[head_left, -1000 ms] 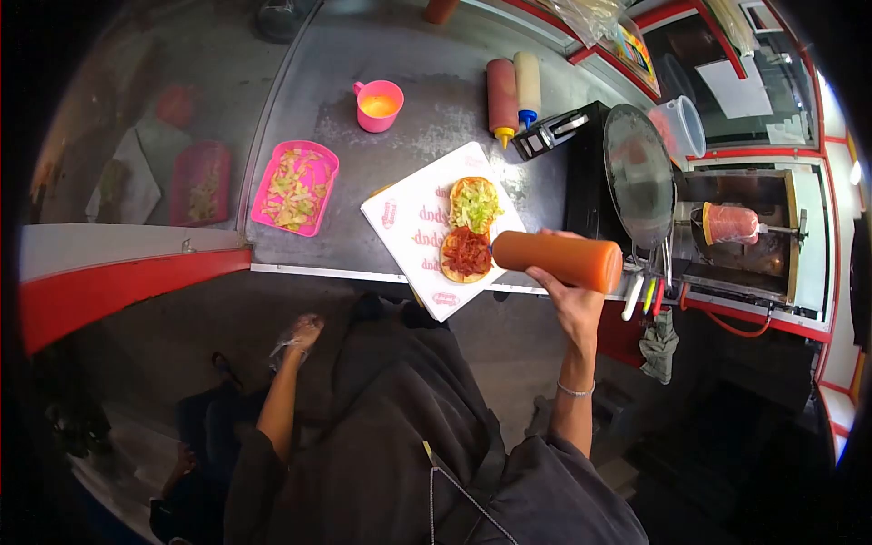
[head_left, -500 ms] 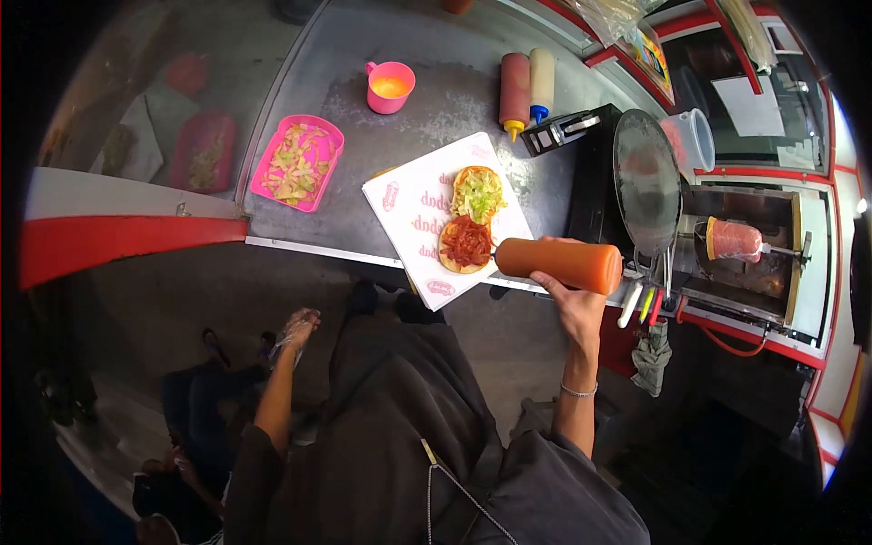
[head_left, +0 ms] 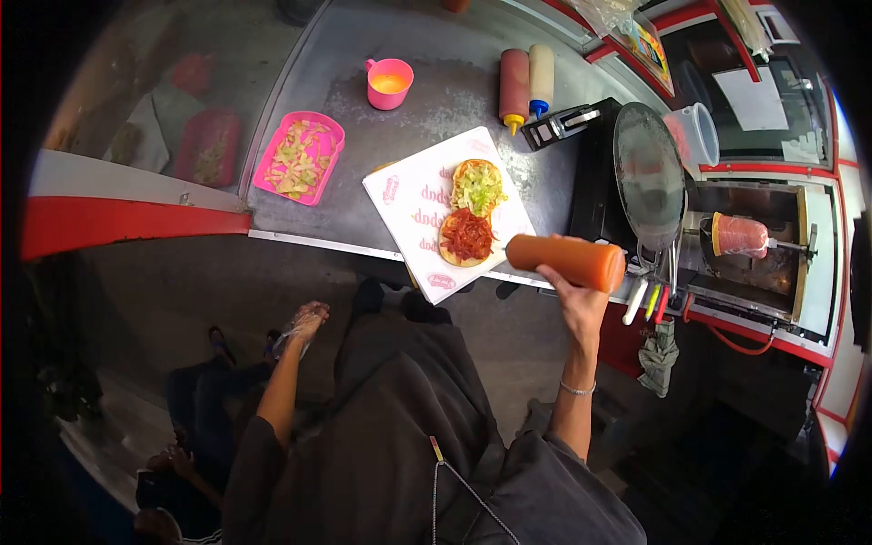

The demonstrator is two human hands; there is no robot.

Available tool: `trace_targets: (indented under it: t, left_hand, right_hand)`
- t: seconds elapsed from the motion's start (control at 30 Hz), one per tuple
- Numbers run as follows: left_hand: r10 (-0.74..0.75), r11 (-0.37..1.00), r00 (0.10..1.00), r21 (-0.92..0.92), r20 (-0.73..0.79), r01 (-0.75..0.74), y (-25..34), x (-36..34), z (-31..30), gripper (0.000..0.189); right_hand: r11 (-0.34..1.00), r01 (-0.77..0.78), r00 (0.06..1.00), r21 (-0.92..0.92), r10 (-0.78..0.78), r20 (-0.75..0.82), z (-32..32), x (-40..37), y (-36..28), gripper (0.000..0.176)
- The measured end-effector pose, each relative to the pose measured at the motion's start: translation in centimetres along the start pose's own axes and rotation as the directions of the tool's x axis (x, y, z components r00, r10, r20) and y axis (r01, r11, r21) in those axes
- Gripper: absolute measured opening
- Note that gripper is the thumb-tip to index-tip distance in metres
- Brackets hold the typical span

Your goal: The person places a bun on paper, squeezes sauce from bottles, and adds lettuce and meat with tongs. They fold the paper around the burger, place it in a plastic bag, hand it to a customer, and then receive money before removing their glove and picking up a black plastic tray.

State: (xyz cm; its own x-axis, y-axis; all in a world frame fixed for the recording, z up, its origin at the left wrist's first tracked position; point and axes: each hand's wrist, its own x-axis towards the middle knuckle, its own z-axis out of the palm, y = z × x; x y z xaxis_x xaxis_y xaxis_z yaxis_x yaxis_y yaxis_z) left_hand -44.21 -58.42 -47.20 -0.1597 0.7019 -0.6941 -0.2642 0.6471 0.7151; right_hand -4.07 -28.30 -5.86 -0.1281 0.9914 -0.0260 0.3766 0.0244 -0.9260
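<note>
My right hand [head_left: 574, 289] is wrapped round an orange squeeze bottle of sauce [head_left: 565, 261]. The bottle lies tilted nearly flat, its tip pointing left beside the lower bun half. On that bun half [head_left: 454, 261] sits shredded red-brown meat [head_left: 469, 234]; the other bun half [head_left: 467, 166] bears shredded lettuce [head_left: 479, 189]. Both rest on white printed wrapping paper [head_left: 407, 195] at the counter edge. My left hand [head_left: 307, 320], in a clear plastic glove, hangs below the counter with its fingers curled. Whether it holds anything is hidden.
A pink tray of chopped vegetables [head_left: 314, 185] and a pink cup [head_left: 391, 97] stand on the metal counter [head_left: 345, 159]. Two sauce bottles, red [head_left: 514, 84] and white [head_left: 541, 73], lie farther back. A round pan [head_left: 649, 173] and a meat spit [head_left: 740, 235] are right. Another person sits lower left.
The bottle has moved slightly right, its tip now a little farther from the meat. My left hand has shifted slightly right and up. The food looks unchanged.
</note>
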Motion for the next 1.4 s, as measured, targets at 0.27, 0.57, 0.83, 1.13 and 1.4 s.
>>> trace_targets:
  t: [0.27, 0.57, 0.83, 1.13, 1.4]
  left_hand:
    - [-0.085, 0.968, 0.992, 0.228, -0.095, 0.105, 1.3, -0.2, 0.2, 0.015]
    - [-0.052, 0.985, 0.993, 0.160, -0.104, 0.069, 1.0, -0.2, -1.1, 0.015]
    - [-0.043, 0.941, 0.990, 0.326, -0.138, 0.086, -0.3, 0.0, -4.0, 0.016]
    - [0.027, 0.996, 0.986, 0.085, -0.163, -0.013, -1.8, 0.2, -5.8, 0.020]
    - [-0.097, 0.984, 0.995, 0.148, -0.029, 0.100, -2.3, 2.6, -7.3, 0.042]
  right_hand:
    - [1.000, -0.016, 1.000, 0.010, 0.016, -0.005, 1.1, -0.8, -0.4, 0.048]
    - [0.995, -0.025, 0.999, 0.096, 0.027, -0.027, 3.7, -0.6, -1.8, 0.051]
    - [1.000, -0.003, 1.000, 0.004, 0.003, 0.008, 5.4, -0.1, -3.3, 0.047]
    - [0.983, 0.043, 0.999, -0.177, -0.040, 0.018, 6.0, 0.2, -4.1, 0.038]
    - [0.953, 0.173, 0.983, -0.251, -0.150, 0.108, 7.0, 10.2, -5.0, 0.045]
